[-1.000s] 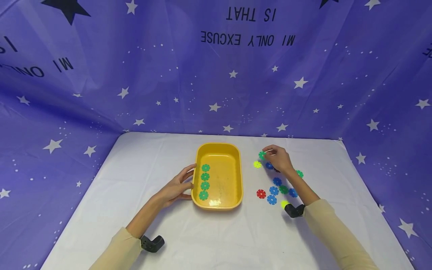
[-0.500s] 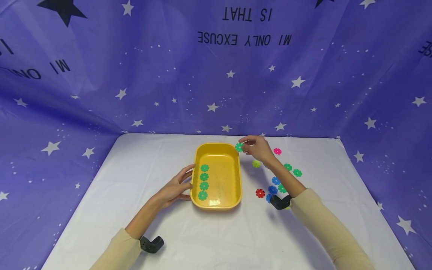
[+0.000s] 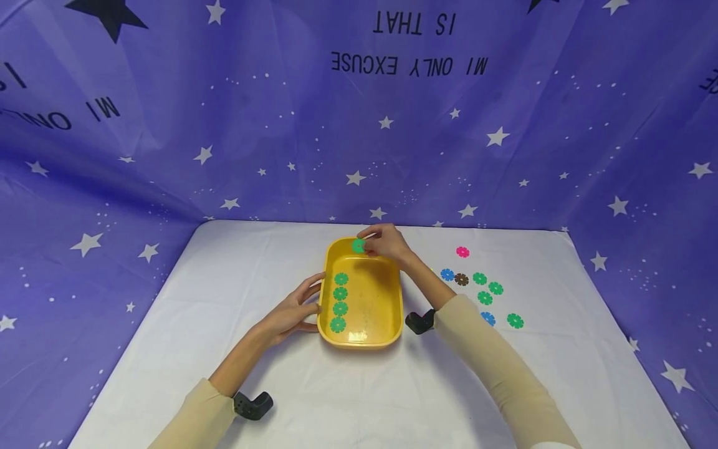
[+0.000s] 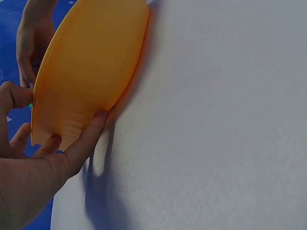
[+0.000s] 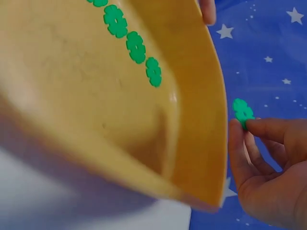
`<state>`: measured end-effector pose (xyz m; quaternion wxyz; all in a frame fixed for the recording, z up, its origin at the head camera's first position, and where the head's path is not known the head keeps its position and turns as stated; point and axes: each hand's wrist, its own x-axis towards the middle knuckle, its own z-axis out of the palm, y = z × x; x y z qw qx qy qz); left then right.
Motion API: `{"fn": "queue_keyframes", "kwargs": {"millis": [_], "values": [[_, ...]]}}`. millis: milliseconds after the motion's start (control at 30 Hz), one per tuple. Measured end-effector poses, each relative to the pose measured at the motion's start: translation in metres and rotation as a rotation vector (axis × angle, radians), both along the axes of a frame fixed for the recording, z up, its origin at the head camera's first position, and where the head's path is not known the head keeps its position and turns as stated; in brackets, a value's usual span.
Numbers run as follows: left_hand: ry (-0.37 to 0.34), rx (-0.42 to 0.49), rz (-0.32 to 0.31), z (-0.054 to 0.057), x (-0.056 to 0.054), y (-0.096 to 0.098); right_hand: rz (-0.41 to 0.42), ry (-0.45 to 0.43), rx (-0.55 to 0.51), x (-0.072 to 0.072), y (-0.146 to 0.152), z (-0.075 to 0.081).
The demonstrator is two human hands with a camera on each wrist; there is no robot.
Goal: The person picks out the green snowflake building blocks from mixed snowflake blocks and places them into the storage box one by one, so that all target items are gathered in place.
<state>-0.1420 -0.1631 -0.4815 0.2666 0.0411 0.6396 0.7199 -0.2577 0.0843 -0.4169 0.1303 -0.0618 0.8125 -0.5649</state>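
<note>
In the head view, a yellow plastic tray [image 3: 373, 299] stands on the white table, with a column of several green notched discs [image 3: 339, 293] lying along its left side. My left hand [image 3: 288, 315] holds the tray's left side, its fingers against the outer wall in the left wrist view. Over the tray's far end, my right hand [image 3: 387, 242] pinches another green notched disc [image 3: 358, 246] between thumb and fingers. The right wrist view shows this disc [image 5: 243, 113] held up beyond the tray's rim [image 5: 224, 124], apart from it.
Right of the tray, loose notched discs lie on the table: a pink one [image 3: 462, 252], a brown one [image 3: 461, 279], blue ones [image 3: 447, 274] and several green ones [image 3: 496, 288]. The right forearm hides part of this area. A purple starred cloth [image 3: 359, 125] rises behind the table.
My right hand has carried the green disc leftward from the loose discs to above the tray's far end. My left hand and the tray have stayed in place.
</note>
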Motion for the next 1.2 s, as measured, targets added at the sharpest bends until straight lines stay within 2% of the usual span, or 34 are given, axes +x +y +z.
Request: {"fn": "queue_keyframes", "kwargs": {"millis": [467,667,867,1200], "values": [[0.0,-0.006,-0.001,0.002,-0.001,-0.002,-0.046,-0.123,0.011,-0.008,-0.031,-0.031],[0.002,-0.008,-0.005,0.001,-0.001,-0.002,-0.136,-0.177,-0.019,-0.005,-0.042,-0.041],[0.002,-0.006,-0.012,-0.001,-0.001,-0.001,-0.203,-0.169,-0.034,-0.003,-0.049,-0.051],[0.0,-0.003,-0.012,-0.001,0.0,-0.001,-0.209,-0.139,-0.01,-0.001,-0.048,-0.06]]}}
